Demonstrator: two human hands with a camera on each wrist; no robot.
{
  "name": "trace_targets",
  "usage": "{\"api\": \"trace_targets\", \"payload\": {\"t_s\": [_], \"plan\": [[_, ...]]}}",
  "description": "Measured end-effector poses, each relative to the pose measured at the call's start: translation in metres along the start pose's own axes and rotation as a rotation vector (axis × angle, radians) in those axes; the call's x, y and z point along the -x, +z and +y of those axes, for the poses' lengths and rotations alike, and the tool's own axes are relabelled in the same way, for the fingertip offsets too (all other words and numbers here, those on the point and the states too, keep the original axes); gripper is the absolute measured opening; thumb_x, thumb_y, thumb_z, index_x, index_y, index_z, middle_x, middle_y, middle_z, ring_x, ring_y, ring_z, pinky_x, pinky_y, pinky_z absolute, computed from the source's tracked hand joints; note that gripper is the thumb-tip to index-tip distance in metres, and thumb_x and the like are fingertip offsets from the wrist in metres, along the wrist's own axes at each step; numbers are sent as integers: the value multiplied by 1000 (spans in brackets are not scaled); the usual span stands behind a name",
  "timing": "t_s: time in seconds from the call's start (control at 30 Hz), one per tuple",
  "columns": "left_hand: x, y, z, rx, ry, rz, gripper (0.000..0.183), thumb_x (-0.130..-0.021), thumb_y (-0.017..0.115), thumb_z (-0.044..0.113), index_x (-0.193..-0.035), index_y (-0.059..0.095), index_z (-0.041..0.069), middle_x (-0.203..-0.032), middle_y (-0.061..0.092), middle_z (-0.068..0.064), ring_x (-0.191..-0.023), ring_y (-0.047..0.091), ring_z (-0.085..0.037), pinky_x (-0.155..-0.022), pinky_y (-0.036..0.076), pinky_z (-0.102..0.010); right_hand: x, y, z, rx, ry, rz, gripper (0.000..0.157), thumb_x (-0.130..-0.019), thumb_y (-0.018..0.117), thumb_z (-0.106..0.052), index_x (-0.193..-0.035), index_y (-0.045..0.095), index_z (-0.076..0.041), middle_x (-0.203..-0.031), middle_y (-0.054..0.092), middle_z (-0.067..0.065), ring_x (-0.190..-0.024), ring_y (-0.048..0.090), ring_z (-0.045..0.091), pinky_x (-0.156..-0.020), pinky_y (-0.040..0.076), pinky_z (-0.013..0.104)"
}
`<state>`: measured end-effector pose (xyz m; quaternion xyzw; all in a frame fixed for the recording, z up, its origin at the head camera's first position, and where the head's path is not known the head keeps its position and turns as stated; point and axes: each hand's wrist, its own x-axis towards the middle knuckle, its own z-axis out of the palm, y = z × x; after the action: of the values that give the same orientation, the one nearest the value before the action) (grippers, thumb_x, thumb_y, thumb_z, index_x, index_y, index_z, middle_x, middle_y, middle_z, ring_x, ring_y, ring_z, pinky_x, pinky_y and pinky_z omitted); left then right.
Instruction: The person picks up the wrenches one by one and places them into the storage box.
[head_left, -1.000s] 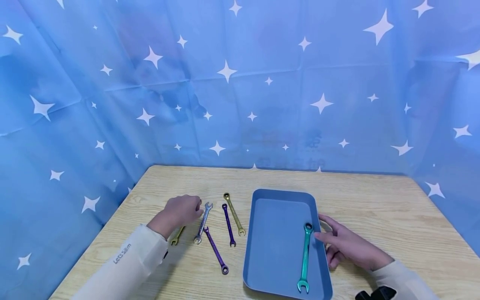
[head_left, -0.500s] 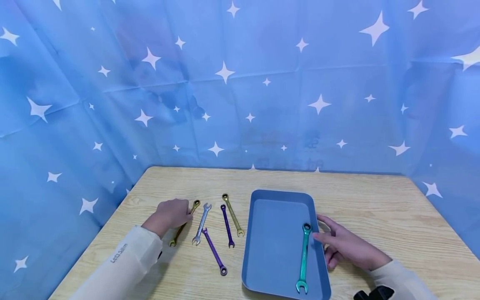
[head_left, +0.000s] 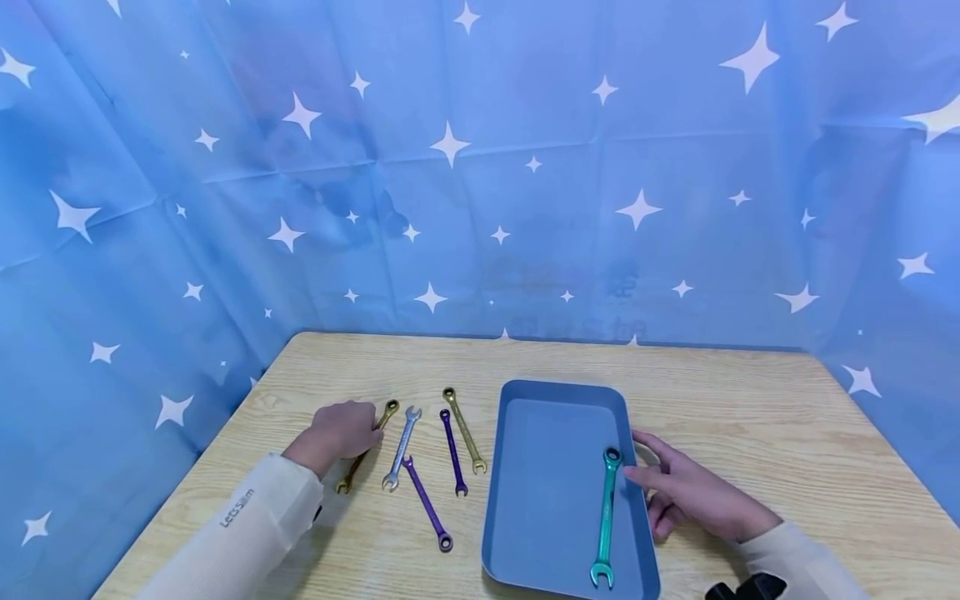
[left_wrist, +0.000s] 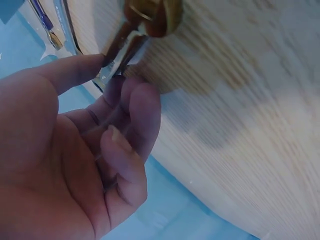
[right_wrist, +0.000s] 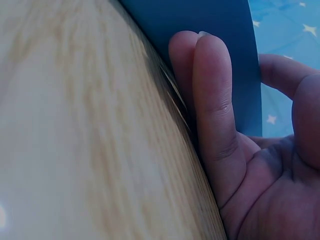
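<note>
My left hand (head_left: 347, 427) pinches the shaft of a gold combination wrench (head_left: 357, 465) at the left of the table, thumb on one side and fingertips on the other. In the left wrist view the wrench's ring end (left_wrist: 152, 17) points away beyond the fingertips. Beside it lies a silver wrench (head_left: 402, 447), its lower end close to a purple wrench (head_left: 427, 504). My right hand (head_left: 692, 492) grips the right wall of a blue-grey tray (head_left: 547, 483), thumb over the rim and fingers outside. A teal wrench (head_left: 607, 518) lies inside the tray, near that thumb.
Between the silver wrench and the tray lie a dark purple wrench (head_left: 453, 454) and a second gold wrench (head_left: 465, 431). The wooden table (head_left: 750, 408) ends at a blue star-patterned curtain (head_left: 570, 208) at the back and sides.
My left hand has shifted left and slightly toward me from the gold wrench's ring end, uncovering it, and now pinches the shaft. The right hand keeps its hold on the tray.
</note>
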<state>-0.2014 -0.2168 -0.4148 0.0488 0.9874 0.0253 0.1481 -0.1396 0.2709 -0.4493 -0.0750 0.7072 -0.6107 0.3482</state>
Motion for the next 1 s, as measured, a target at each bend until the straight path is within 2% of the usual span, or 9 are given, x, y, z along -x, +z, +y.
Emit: {"api": "trace_targets", "payload": {"t_s": [0.2, 0.3, 0.5, 0.73, 0.87, 1.0], "plan": [[4, -2, -4, 151, -2, -152, 19, -106, 47, 28, -96, 55, 14, -67, 53, -5, -47, 43, -15, -51, 38, -31, 0, 0, -1, -8, 1, 3, 85, -106, 47, -36, -159, -16, -15, -79, 71, 8, -62, 69, 15, -61, 59, 35], [5, -2, -6, 179, 7, -182, 17, -107, 45, 26, -103, 53, 12, -72, 54, -7, -50, 44, -16, -52, 39, -32, 1, 0, -2, -11, -4, -4, 85, -107, 47, -35, -158, -17, -15, -77, 70, 8, -61, 69, 14, -61, 59, 34], [4, 1, -7, 163, 31, -170, 15, -107, 44, 24, -103, 51, 11, -81, 54, -9, -56, 51, -18, -53, 43, -33, 2, 1, -2, -14, -3, -5, 86, -107, 47, -35, -158, -18, -14, -75, 70, 7, -61, 69, 14, -61, 59, 34], [2, 3, -7, 160, 28, -154, 22, -105, 48, 25, -116, 55, 7, -80, 56, -8, -52, 48, -16, -53, 43, -33, 1, 1, -1, -22, -5, -20, 85, -107, 46, -35, -158, -19, -15, -76, 71, 6, -62, 69, 13, -61, 59, 33], [3, 0, -5, 172, 36, -143, 17, -104, 50, 22, -107, 57, 6, -75, 56, -9, -48, 47, -16, -48, 43, -30, 3, 0, 0, -15, -11, -18, 83, -108, 45, -34, -158, -18, -14, -75, 71, 8, -61, 69, 15, -60, 59, 34], [3, -2, -4, 172, 45, -125, 17, -102, 53, 18, -88, 54, 8, -66, 55, -9, -43, 45, -14, -42, 40, -27, 3, 0, 0, -11, -15, -10, 82, -108, 44, -33, -158, -18, -14, -75, 71, 9, -61, 69, 16, -60, 59, 35]]}}
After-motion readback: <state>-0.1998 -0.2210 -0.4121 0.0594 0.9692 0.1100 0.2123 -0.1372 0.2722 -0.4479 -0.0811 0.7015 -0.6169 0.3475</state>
